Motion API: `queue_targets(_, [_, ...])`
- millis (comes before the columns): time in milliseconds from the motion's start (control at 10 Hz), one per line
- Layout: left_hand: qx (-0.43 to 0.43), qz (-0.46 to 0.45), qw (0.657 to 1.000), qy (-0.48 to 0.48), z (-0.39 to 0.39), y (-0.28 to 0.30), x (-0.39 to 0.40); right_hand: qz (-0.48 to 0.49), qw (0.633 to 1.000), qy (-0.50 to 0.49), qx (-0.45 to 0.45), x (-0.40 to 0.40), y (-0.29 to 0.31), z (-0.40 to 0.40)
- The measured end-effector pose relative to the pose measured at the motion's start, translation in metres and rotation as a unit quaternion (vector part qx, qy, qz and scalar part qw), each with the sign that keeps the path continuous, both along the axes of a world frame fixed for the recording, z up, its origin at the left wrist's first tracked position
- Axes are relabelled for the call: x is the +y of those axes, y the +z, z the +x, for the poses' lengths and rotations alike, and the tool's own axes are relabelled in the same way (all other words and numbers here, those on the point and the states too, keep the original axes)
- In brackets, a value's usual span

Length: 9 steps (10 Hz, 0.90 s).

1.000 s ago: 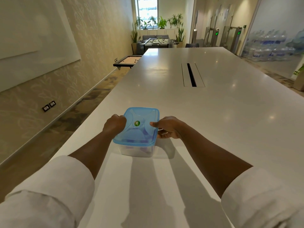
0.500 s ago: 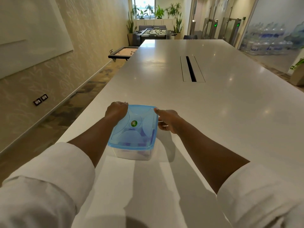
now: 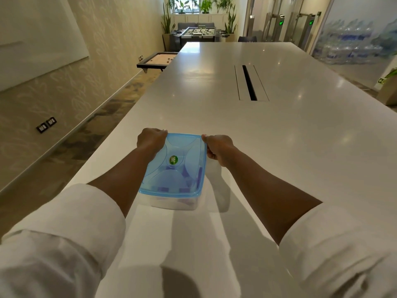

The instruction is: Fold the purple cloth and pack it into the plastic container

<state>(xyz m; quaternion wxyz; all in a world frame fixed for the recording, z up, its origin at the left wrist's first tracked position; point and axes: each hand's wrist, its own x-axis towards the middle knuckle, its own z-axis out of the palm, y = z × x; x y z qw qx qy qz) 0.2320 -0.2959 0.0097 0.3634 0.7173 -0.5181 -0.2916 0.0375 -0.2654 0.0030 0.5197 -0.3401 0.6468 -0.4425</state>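
Observation:
A clear plastic container (image 3: pixel 174 202) with a translucent blue lid (image 3: pixel 178 164) sits on the white table near its left edge. The lid carries a round green sticker. Purple cloth (image 3: pixel 198 176) shows faintly through the lid, inside the container. My left hand (image 3: pixel 151 139) grips the lid's far left corner with the fingers curled over the rim. My right hand (image 3: pixel 218 147) grips the far right corner the same way. Both forearms reach forward from rolled white sleeves.
The long white table (image 3: pixel 279 136) stretches ahead, with a cable slot (image 3: pixel 249 82) in its middle. Its left edge drops to the carpeted floor. A low game board (image 3: pixel 158 60) and a foosball table (image 3: pixel 196 32) stand further off.
Both hands slid from the container's sides to the lid's far corners. The container now lies closer to me in the view as the camera tilted down.

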Motion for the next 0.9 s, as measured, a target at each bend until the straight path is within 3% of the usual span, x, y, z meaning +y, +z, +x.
queue_targets(500, [-0.1, -0.044, 0.994, 0.008, -0.009, 0.003, 0.015, -0.031, 0.997, -0.011, 0.075, 0.009, 0.003, 0.003])
queue_targets(700, [-0.174, -0.049, 0.984, 0.004, -0.011, 0.015, 0.023, -0.021, 0.999, -0.013, 0.039, 0.025, 0.001, -0.007])
queue_targets(800, [-0.205, -0.074, 0.976, -0.002, -0.02, 0.024, 0.03, -0.049, 0.993, 0.001, 0.108, 0.031, 0.005, -0.015])
queue_targets(900, [-0.213, -0.104, 0.971, -0.02, -0.032, 0.029, 0.039, -0.085, 0.969, -0.007, 0.233, 0.046, 0.014, -0.024])
